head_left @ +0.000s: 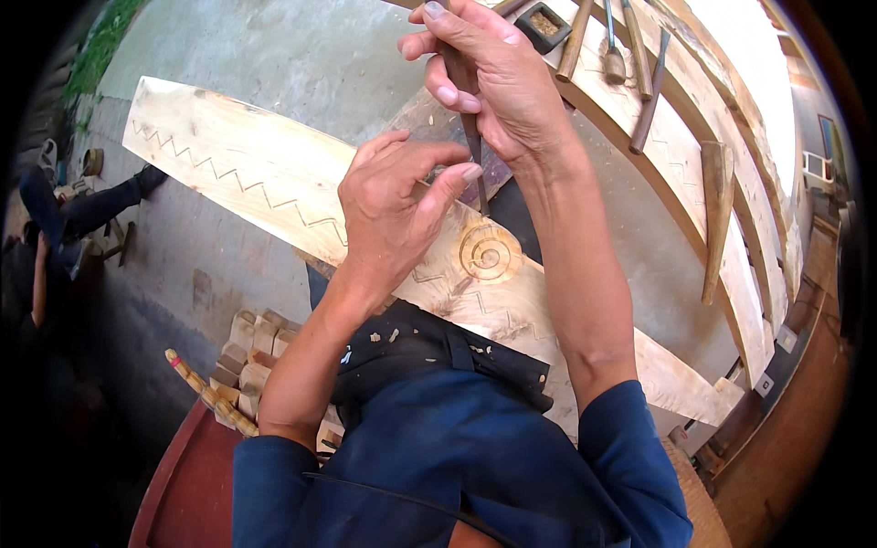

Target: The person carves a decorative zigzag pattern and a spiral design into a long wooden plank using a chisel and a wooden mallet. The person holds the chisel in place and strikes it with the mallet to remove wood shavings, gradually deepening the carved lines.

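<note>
Stretching from the upper left to the lower right of the frame, a long pale plank [237, 151] is lying below the hands (a zigzag line [219, 173] is running along it). Curved timbers [676, 137] are filling the upper right. At upper centre, the right hand [512, 87] is curling its fingers closely round a dark, slender chisel [472, 137], which is pointing down toward the plank. Lower and to the left, the left hand [393, 201] is holding its thumb and forefinger slightly bent beside the chisel's lower part; whether they are gripping it is not showing clearly. At right, a tapered wooden piece [717, 215] is resting on the nearest timber, with hand tools [637, 50] lying farther up. Near the centre, a carved spiral [489, 253] is sitting just below the chisel's tip.
</note>
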Motion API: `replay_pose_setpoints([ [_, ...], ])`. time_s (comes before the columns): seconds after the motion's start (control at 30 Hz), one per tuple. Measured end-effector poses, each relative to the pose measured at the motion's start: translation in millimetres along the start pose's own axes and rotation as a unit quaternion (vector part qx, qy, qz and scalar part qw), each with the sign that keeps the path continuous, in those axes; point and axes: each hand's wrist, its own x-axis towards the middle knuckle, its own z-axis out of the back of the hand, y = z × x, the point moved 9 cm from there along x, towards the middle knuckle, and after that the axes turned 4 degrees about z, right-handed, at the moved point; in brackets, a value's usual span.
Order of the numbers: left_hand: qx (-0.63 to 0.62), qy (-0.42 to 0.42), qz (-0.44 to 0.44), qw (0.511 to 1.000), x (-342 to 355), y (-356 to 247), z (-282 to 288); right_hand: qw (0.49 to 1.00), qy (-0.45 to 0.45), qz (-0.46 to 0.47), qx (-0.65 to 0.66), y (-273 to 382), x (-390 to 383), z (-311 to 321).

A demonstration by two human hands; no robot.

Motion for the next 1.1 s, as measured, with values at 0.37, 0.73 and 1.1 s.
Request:
replay_pose_setpoints([
  [0.37,-0.022,0.028,0.07,0.997,-4,14,-8,0.999,0.045,-0.002,-0.022,0,-2,-25],
  [0.73,-0.05,0.016,0.073,0.996,-4,10,-5,0.998,0.047,-0.002,-0.04,7,-8,-36],
  [1.1,-0.063,0.01,0.066,0.996,-5,11,-5,0.999,0.028,-0.011,-0.012,4,-9,-33],
])
